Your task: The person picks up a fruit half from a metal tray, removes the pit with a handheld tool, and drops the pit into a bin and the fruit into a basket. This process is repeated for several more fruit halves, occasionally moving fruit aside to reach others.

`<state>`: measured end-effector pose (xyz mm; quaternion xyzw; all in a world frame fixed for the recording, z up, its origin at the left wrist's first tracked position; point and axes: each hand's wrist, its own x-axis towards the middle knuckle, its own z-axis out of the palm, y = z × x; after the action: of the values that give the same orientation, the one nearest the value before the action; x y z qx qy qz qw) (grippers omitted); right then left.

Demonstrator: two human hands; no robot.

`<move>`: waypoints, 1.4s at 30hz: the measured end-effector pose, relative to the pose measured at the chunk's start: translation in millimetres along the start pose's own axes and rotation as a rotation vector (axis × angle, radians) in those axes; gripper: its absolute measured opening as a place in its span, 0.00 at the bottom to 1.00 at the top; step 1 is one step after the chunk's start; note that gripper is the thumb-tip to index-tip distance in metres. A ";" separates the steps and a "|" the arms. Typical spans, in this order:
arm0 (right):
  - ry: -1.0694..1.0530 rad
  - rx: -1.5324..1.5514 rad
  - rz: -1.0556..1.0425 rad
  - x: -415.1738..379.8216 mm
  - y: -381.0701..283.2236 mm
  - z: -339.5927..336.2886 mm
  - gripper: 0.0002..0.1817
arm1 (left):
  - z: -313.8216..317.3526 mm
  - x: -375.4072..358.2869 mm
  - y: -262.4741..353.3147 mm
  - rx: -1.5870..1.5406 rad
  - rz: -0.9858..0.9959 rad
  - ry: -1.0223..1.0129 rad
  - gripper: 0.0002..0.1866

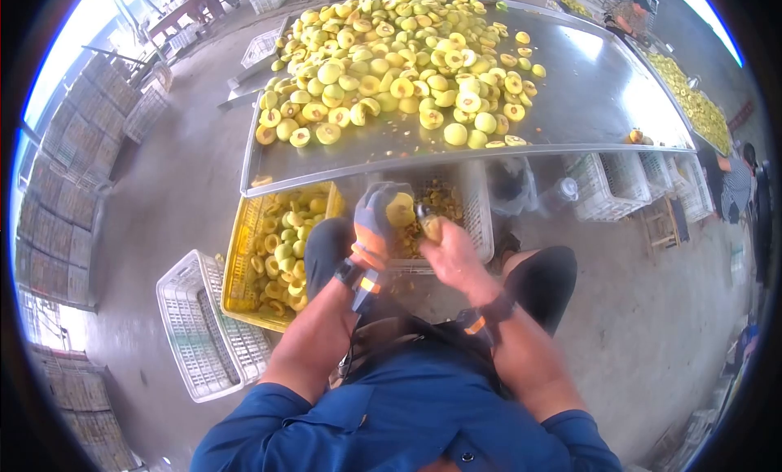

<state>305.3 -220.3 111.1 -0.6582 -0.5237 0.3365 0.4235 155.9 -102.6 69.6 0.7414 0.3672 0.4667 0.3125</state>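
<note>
My left hand (373, 228), in a grey and orange glove, is closed on a halved yellow fruit (400, 210) with its cut face showing. Bare and closed, my right hand (452, 252) grips a tool by its tan handle (436, 228); the tool's dark metal end is at the fruit's right side. Both hands are over a white crate (481, 207) holding small brown and yellow bits. A yellow crate (236, 260) of halved fruit stands to the left. Beyond my hands, a heap of halved fruit (391, 57) lies on a metal table (570, 105).
White crates stand at the lower left (191, 325) and under the table's right side (607, 187). A clear plastic bag (521, 187) hangs or lies below the table edge. Stacked crates (69, 171) line the far left. Other people (631, 17) are at the back and right.
</note>
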 end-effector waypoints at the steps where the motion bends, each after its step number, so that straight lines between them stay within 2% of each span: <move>1: -0.002 -0.003 -0.038 -2.0 2.9 5.9 0.15 | 3.0 -2.4 3.8 -0.040 -0.025 0.001 0.13; 8: -0.010 -0.056 -0.012 -9.5 2.4 13.4 0.15 | 11.5 -14.4 14.3 0.017 0.029 0.032 0.11; 10: -0.024 -0.066 -0.001 -10.1 3.5 15.5 0.15 | 25.2 -25.0 -5.9 -0.215 -0.146 0.068 0.10; 12: -0.050 -0.064 0.025 -10.8 3.5 17.8 0.16 | 29.3 -29.2 -11.2 -0.251 -0.191 0.077 0.10; 15: -0.214 0.131 0.011 -7.0 20.1 17.9 0.14 | 26.7 -31.5 -6.1 -0.054 -0.073 0.074 0.10; 17: -0.119 -0.038 0.034 -6.9 21.7 23.8 0.14 | 34.1 -29.9 -5.9 0.011 -0.001 0.131 0.09; 18: -0.073 -0.124 0.047 -8.3 22.4 25.2 0.14 | 36.4 -30.8 -6.2 -0.104 -0.075 0.133 0.09; 20: -0.216 0.051 0.141 -7.0 7.3 13.1 0.13 | 39.7 -28.8 -2.8 -0.269 -0.181 0.137 0.09; 23: -0.239 0.108 0.096 -6.8 8.6 12.1 0.13 | 38.3 -22.9 11.4 -0.275 -0.196 0.144 0.08; 24: -0.214 0.091 0.049 -6.1 10.4 12.2 0.13 | 38.9 -21.8 11.4 -0.395 -0.279 0.138 0.09; 26: -0.260 0.273 0.202 -5.9 7.4 9.2 0.10 | 39.7 -21.1 12.3 -0.635 -0.446 0.122 0.10; 29: -0.374 0.520 0.341 -3.3 6.7 0.6 0.11 | 37.8 -21.7 23.0 -0.731 -0.396 0.110 0.11; 30: -0.417 0.601 0.374 -2.9 7.3 -2.8 0.11 | 36.5 -20.9 26.8 -0.796 -0.438 0.083 0.10; 32: -0.366 0.332 0.220 -2.8 0.1 -7.6 0.10 | 31.2 -19.6 29.9 -0.922 -0.523 0.041 0.09; 33: -0.381 0.303 0.217 -0.6 -1.5 -9.0 0.11 | 39.8 -20.8 14.1 -0.764 -0.380 0.070 0.09; 34: -0.395 0.274 0.213 1.7 -3.2 -10.3 0.12 | 40.8 -20.9 12.7 -0.727 -0.389 0.088 0.08; 36: -0.487 0.431 0.363 7.8 -3.3 -14.6 0.12 | 42.5 -18.2 10.1 -0.656 -0.403 0.114 0.08; 38: -0.657 0.674 0.513 25.3 41.4 -14.3 0.12 | 42.8 -13.3 9.4 -0.505 -0.294 0.094 0.09; 40: -0.552 0.561 0.278 32.6 47.4 -9.4 0.11 | 36.6 -2.9 30.2 -0.477 -0.255 0.077 0.09; 42: -0.152 0.076 -0.338 38.4 41.6 2.9 0.11 | 42.6 9.9 18.0 -0.803 -0.424 0.089 0.10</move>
<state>328.2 -186.2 72.0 -0.5168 -0.6442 0.3289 0.4580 202.7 -109.1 73.0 0.4493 0.3140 0.5292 0.6477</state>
